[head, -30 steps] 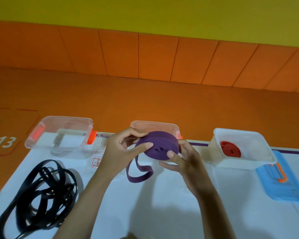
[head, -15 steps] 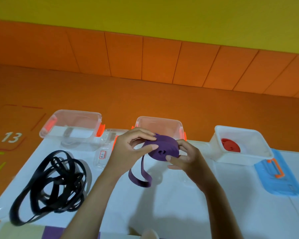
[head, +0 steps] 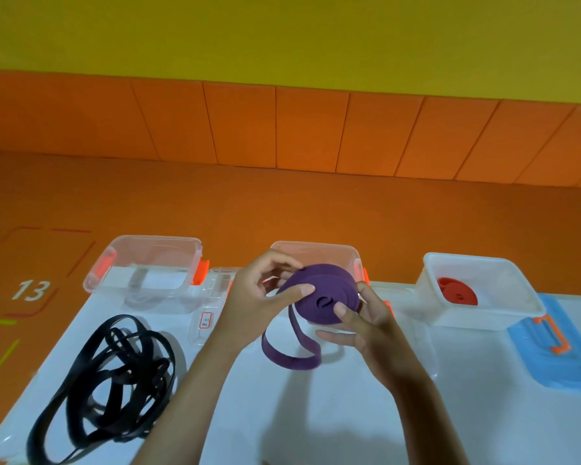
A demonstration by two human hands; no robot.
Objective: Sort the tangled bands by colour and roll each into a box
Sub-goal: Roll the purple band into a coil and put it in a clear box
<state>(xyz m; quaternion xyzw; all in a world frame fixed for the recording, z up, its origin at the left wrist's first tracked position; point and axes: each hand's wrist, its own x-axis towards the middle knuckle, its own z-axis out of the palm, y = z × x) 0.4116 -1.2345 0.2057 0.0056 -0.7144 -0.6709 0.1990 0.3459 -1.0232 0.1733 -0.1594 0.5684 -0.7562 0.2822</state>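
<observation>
The purple band, mostly wound into a coil, sits between both hands above the white table, its loose tail looping down beneath. The left hand pinches the coil's near edge; the right hand grips its other side. Behind stands a clear box; a black band lies tangled at left.

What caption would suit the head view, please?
Both hands roll the purple band; black bands wait.
</observation>
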